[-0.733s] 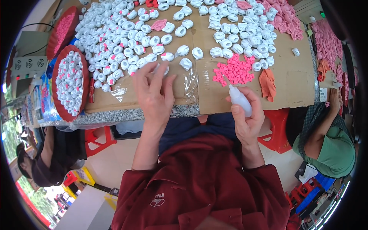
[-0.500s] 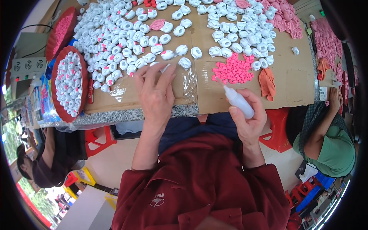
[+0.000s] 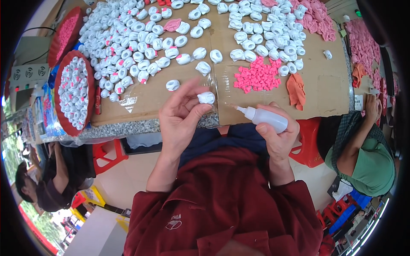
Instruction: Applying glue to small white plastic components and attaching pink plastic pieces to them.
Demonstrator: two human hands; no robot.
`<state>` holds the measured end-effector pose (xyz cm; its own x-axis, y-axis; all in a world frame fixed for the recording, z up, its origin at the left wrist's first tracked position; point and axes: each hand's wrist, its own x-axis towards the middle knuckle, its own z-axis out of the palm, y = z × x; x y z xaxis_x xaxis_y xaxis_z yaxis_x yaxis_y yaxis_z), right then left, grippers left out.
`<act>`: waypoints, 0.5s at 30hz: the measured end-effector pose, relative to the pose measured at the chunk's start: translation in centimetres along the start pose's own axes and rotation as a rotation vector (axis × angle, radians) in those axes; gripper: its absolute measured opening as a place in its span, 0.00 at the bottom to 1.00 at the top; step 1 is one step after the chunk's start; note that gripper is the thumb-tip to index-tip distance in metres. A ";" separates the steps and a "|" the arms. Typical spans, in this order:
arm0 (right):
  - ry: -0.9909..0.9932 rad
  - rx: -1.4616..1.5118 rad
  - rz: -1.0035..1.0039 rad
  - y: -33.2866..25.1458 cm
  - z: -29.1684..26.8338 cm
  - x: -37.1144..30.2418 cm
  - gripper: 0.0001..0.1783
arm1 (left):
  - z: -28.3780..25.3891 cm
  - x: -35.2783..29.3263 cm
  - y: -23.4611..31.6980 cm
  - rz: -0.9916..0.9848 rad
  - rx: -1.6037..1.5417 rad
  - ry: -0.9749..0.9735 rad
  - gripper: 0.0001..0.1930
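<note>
Between thumb and fingers, my left hand (image 3: 183,113) pinches a small white cat-head-shaped piece (image 3: 206,98), raised above the table's near edge. My right hand (image 3: 279,132) is wrapped round a translucent white squeeze bottle (image 3: 271,120). Its thin nozzle (image 3: 239,108) points left toward the held piece, with a gap between them. Beyond the bottle lies a pile of small bright pink bow-like pieces (image 3: 257,74). One loose white piece (image 3: 172,85) rests just beyond my left hand.
Many white pieces (image 3: 124,42) cover the cardboard (image 3: 329,89). A red tray of white pieces (image 3: 76,121) stands left, beside a red marker (image 3: 98,100). Orange cloth-like scrap (image 3: 296,91) lies right; soft pink pieces (image 3: 318,23) are heaped far right. Co-workers sit on both sides.
My left hand has picked up a white piece and brought it nearer, turning palm inward. The bottle has tilted so its nozzle points left. A loose white piece shows where my left hand was.
</note>
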<state>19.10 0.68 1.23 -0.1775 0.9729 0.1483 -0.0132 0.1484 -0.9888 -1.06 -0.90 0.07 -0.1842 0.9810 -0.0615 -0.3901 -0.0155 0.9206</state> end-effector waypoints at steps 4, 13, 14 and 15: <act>0.033 0.004 0.101 -0.2 0.8 0.1 0.21 | 0.2 0.0 -0.1 -0.003 0.040 -0.033 0.29; 0.012 0.006 0.109 -0.1 0.8 0.2 0.19 | 0.4 0.0 -0.1 -0.024 0.029 -0.023 0.29; 0.011 0.002 0.109 -0.1 0.8 0.1 0.19 | 0.4 0.1 -0.2 -0.014 0.030 -0.023 0.29; 0.012 0.002 0.109 -0.1 0.7 0.2 0.19 | 0.3 0.1 -0.2 -0.004 0.030 -0.023 0.28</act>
<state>18.36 0.71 1.34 -0.1664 0.9852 0.0401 0.0038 0.0413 -0.9991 -0.71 -0.74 0.00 -0.1612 0.9853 -0.0569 -0.3633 -0.0057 0.9317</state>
